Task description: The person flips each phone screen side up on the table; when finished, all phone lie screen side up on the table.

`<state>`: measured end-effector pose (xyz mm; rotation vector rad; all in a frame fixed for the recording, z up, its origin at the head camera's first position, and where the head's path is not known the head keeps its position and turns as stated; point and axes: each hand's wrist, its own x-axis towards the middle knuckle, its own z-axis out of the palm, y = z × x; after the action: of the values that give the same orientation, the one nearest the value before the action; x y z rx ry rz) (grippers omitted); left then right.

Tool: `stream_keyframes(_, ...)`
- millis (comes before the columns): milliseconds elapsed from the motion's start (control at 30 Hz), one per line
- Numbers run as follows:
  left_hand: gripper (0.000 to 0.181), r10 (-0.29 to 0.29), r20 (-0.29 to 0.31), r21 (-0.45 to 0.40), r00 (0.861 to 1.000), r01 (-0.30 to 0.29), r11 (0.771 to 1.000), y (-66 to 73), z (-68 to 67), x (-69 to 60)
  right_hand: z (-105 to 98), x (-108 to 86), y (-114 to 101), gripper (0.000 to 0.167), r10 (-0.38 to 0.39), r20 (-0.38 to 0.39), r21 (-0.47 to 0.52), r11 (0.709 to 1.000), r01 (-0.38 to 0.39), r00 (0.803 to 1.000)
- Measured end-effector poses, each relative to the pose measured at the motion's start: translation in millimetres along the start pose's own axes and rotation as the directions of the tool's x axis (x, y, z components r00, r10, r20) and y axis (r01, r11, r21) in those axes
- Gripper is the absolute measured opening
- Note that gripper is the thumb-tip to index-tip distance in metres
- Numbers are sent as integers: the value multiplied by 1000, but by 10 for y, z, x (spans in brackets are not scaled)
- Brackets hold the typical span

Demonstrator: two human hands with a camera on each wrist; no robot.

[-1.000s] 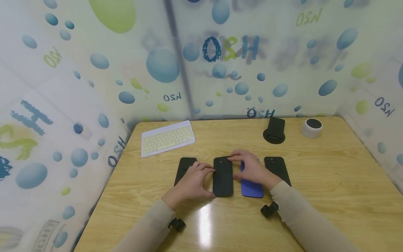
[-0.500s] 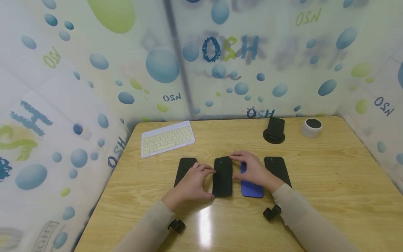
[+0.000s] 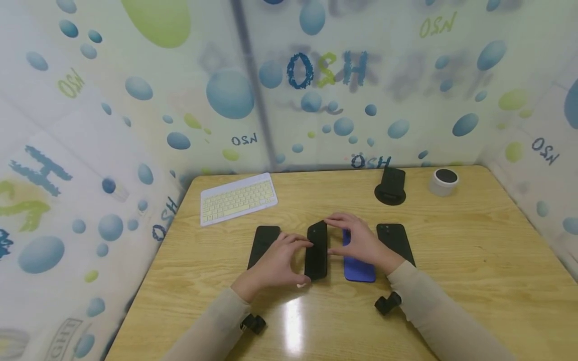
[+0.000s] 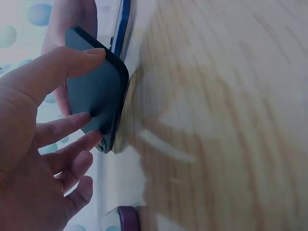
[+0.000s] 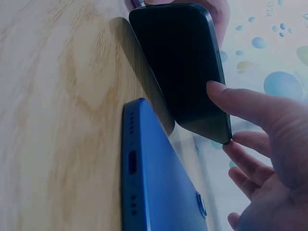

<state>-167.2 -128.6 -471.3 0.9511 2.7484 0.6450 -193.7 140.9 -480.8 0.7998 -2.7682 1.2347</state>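
A black smartphone (image 3: 317, 258) leans on its left long edge at the middle of the table, its right side raised. In the left wrist view its dark back (image 4: 94, 89) faces my left hand (image 3: 276, 260), whose thumb and fingertips rest against that back. My right hand (image 3: 363, 246) pinches the raised edge, the thumb on the screen side and fingers at the top corner. The glossy screen (image 5: 175, 62) faces that hand in the right wrist view. Below my right hand lies a blue smartphone (image 3: 359, 269), partly hidden. Another black phone (image 3: 262, 243) lies beside my left hand.
A further black phone (image 3: 397, 238) lies right of the blue one, partly under the right forearm. Along the back stand a white keyboard (image 3: 239, 198), a black phone stand (image 3: 390, 188) and a white cylinder with a dark top (image 3: 444, 182).
The middle black phone has gone from lying nearly flat to tilted, its right side lifted by my right hand, which has shifted slightly left. My left hand stays nearly in place.
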Motion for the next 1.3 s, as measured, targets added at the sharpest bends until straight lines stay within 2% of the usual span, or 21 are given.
stream_keyframes(200,82,-12,-6,-76,1000,12,997,7,-14,-10,31,13,-29,78,-2,-1,40,999,2,1000)
stream_keyframes(367,85,-15,-5,-152,1000,14,988,-2,-27,-36,61,29,-65,77,-4,-2,88,996,4,1000)
stream_keyframes(567,89,-30,-14,-217,999,27,976,-16,-55,-78,97,69,-116,77,-25,-4,100,995,25,1000)
stream_keyframes(900,90,2,-62,-202,998,-14,979,-48,-119,-110,132,122,-172,77,-33,4,85,996,33,999)
stream_keyframes(1133,91,50,-98,-186,994,-67,980,-69,-197,-129,156,162,-233,76,-44,5,99,994,44,999)
stream_keyframes(1300,90,57,-100,-187,993,-75,980,-106,-221,-148,194,192,-250,76,-51,7,81,995,50,999)
